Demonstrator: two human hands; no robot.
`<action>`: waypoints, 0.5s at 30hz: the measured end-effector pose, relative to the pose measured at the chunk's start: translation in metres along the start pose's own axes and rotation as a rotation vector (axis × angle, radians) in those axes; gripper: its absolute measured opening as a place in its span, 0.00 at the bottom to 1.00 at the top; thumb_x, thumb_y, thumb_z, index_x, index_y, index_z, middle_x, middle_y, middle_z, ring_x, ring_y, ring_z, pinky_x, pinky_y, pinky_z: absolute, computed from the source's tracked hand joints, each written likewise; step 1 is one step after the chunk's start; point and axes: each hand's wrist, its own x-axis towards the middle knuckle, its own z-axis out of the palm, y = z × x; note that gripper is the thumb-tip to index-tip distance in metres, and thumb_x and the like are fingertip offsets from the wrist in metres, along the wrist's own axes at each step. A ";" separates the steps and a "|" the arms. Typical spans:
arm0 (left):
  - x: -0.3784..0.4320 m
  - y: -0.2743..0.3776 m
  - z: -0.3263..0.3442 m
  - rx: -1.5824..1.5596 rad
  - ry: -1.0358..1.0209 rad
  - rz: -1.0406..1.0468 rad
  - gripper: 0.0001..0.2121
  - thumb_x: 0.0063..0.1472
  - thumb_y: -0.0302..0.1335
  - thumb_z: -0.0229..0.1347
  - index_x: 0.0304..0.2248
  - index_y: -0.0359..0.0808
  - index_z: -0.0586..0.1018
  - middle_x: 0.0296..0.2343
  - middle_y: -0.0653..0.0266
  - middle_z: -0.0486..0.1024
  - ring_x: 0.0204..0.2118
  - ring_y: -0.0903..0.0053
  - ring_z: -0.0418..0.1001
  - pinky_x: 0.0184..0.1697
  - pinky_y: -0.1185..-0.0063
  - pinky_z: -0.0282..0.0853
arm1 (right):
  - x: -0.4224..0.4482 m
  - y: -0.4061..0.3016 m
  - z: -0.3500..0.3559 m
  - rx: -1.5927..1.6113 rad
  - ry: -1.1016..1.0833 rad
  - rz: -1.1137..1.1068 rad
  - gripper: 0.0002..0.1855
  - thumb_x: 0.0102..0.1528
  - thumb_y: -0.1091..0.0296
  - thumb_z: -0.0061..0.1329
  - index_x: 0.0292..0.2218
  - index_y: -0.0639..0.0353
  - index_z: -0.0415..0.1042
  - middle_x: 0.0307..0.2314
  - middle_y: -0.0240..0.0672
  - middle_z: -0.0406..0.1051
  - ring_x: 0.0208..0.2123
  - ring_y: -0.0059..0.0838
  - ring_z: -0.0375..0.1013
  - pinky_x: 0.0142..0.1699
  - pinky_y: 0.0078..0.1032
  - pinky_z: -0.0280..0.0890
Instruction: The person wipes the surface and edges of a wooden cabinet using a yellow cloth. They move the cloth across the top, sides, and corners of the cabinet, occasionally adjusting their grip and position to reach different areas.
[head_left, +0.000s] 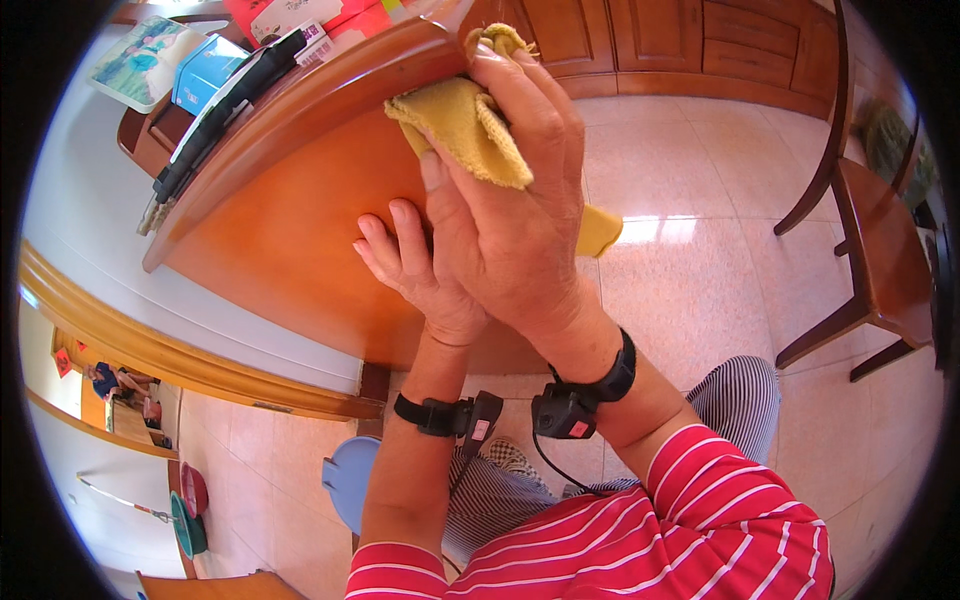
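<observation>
My right hand (517, 217) grips a folded yellow cloth (465, 127) against the rounded edge (360, 82) of a varnished wooden cabinet. One end of the cloth sticks out past the right side of the hand. Lower and to the left, my left hand (412, 270) is by the cabinet's smooth orange-brown side panel (300, 225). Its fingers are extended and no object shows in them, though my right hand hides part of it. Each wrist wears a black strap with a small device.
A blue box (210, 71), a picture panel (146, 64) and red packages (330, 22) are by the cabinet top. To the right stands a wooden chair (877, 247). A blue lidded bin (352, 480) is near my left forearm. Another person (112, 381) sits beyond the doorway.
</observation>
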 end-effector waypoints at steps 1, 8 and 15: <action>-0.003 -0.001 0.000 0.005 -0.029 -0.030 0.21 0.63 0.35 0.49 0.54 0.36 0.68 0.61 0.54 0.51 0.64 0.46 0.42 0.63 0.50 0.36 | 0.000 -0.004 0.000 -0.026 -0.011 0.019 0.14 0.53 0.74 0.50 0.42 0.61 0.74 0.53 0.47 0.61 0.55 0.52 0.59 0.58 0.41 0.56; -0.008 -0.002 0.001 -0.160 -0.193 -0.146 0.19 0.64 0.36 0.48 0.52 0.38 0.70 0.60 0.53 0.55 0.64 0.45 0.44 0.63 0.50 0.35 | -0.032 0.012 -0.017 -0.037 -0.183 0.047 0.16 0.53 0.72 0.50 0.45 0.57 0.75 0.55 0.46 0.59 0.56 0.46 0.59 0.59 0.36 0.55; 0.010 0.003 -0.012 -0.103 0.005 0.047 0.21 0.61 0.33 0.48 0.54 0.39 0.68 0.60 0.49 0.54 0.64 0.44 0.43 0.62 0.48 0.34 | -0.127 0.038 -0.030 0.010 -0.240 0.170 0.15 0.49 0.71 0.55 0.41 0.55 0.76 0.53 0.46 0.62 0.53 0.52 0.62 0.57 0.42 0.58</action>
